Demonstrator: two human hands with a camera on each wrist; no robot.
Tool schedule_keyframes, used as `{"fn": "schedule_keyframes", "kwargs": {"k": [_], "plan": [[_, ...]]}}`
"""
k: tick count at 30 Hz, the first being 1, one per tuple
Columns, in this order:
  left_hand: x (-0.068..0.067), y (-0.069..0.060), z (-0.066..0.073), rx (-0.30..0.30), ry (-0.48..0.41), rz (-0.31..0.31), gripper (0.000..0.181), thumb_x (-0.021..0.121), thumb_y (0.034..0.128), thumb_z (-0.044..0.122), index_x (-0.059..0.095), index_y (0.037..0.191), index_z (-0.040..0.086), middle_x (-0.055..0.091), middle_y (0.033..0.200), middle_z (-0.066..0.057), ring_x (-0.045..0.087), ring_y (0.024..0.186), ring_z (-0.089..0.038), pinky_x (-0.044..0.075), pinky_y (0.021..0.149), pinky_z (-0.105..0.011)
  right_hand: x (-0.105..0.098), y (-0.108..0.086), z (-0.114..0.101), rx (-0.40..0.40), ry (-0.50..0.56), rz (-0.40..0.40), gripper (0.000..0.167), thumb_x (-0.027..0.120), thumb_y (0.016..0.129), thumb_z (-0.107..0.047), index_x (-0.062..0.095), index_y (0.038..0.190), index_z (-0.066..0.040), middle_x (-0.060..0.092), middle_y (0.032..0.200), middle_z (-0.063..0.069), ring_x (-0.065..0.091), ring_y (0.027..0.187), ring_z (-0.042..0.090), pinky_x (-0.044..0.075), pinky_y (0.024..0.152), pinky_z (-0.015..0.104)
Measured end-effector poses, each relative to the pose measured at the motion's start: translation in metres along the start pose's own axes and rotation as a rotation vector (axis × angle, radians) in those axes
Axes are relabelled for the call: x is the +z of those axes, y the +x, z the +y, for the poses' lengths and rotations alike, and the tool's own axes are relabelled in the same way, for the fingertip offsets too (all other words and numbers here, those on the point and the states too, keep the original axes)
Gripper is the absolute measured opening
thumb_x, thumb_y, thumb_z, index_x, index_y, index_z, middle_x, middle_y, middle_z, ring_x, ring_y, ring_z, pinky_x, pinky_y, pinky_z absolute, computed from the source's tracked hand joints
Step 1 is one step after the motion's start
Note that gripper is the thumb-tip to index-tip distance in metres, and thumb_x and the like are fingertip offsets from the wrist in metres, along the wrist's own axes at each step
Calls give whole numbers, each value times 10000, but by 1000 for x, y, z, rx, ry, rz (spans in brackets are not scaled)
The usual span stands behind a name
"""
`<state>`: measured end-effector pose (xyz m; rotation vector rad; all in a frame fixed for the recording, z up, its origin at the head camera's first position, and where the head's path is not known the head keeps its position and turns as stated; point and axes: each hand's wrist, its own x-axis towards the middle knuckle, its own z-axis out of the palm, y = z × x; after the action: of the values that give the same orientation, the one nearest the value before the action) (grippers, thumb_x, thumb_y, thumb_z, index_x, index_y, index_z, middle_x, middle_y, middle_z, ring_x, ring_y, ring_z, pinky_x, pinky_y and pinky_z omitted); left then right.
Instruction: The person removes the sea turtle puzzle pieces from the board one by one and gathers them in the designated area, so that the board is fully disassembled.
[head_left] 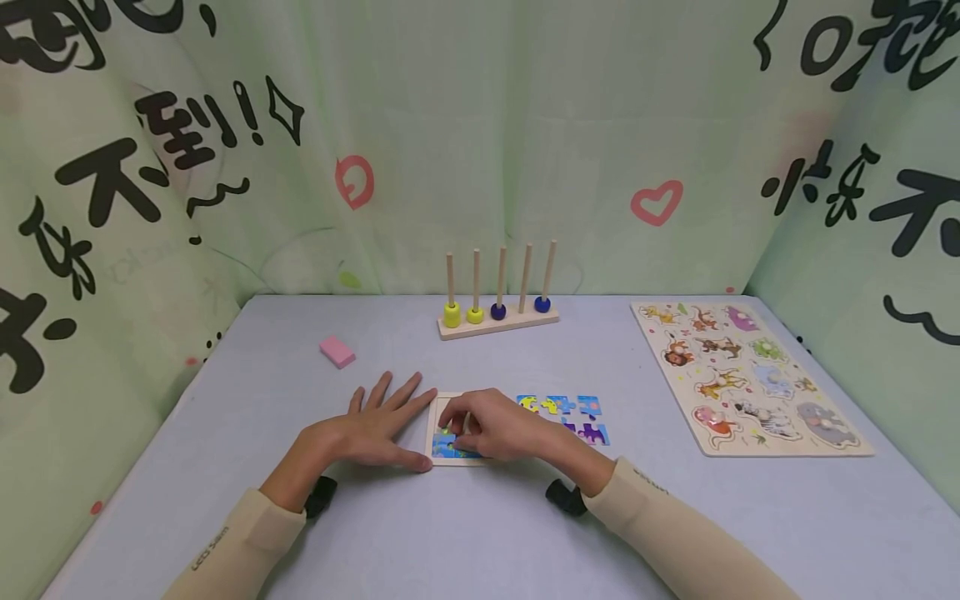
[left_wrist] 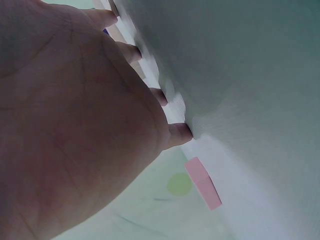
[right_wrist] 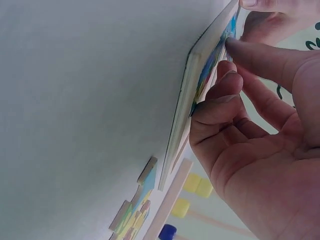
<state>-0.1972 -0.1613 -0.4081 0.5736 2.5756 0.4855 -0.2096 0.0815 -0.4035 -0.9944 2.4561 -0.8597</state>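
My left hand lies spread on the table, fingers straight, with its thumb and index fingertip at the left edge of a small wooden puzzle tray. The right hand reaches over that tray with bent fingers. In the right wrist view, the right thumb touches the colourful picture puzzle, and the other fingertips curl down close to it. Whether a piece sits between them is hidden. Loose puzzle pieces lie right of the tray, partly behind the right hand.
A pink block lies beyond the left hand. At the table's back stands a wooden peg rack with yellow and blue beads. A wooden animal puzzle board lies on the right. Printed curtains surround the table.
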Motion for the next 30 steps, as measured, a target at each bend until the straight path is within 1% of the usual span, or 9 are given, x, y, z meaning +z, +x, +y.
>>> {"fn": "schedule_keyframes", "kwargs": {"k": [5,9,14,21,30], "plan": [[0,0,0,-2,1,-2,1066,699,871,699,175,1713,307,-31,1821,-43,-149,1655,-460,-66,1261,-775,-1,0,0,-9,2,-2,226,750,981,-84,739,1206,-68,694,963,-1,530,761,78,450,687,171],[-2,0,2,-4,6,-1,1056,706,880,675,192,1712,278,-6,1820,-70,-116,1653,-485,-52,1250,-794,-1,0,1,-14,2,1,220,755,979,-92,747,1197,-66,696,944,-3,527,748,71,446,678,166],[-3,-2,3,-11,20,1,1053,707,888,655,183,1715,267,-8,1820,-72,-109,1652,-489,-31,1252,-796,-1,1,1,-9,2,-1,211,749,985,-96,752,1194,-66,695,934,-7,537,756,77,455,686,166],[-2,-1,2,-6,13,0,1045,709,893,641,186,1714,261,-10,1820,-73,-116,1651,-489,-34,1254,-792,1,1,2,-22,-16,4,205,737,995,-97,752,1197,-67,705,955,0,555,794,80,482,733,168],[-1,0,0,-5,15,-8,1051,700,893,656,173,1716,270,-27,1820,-67,-136,1651,-483,-51,1255,-787,1,1,2,-30,-45,9,219,734,997,-95,754,1214,-78,711,973,-2,554,802,84,479,733,163]]}}
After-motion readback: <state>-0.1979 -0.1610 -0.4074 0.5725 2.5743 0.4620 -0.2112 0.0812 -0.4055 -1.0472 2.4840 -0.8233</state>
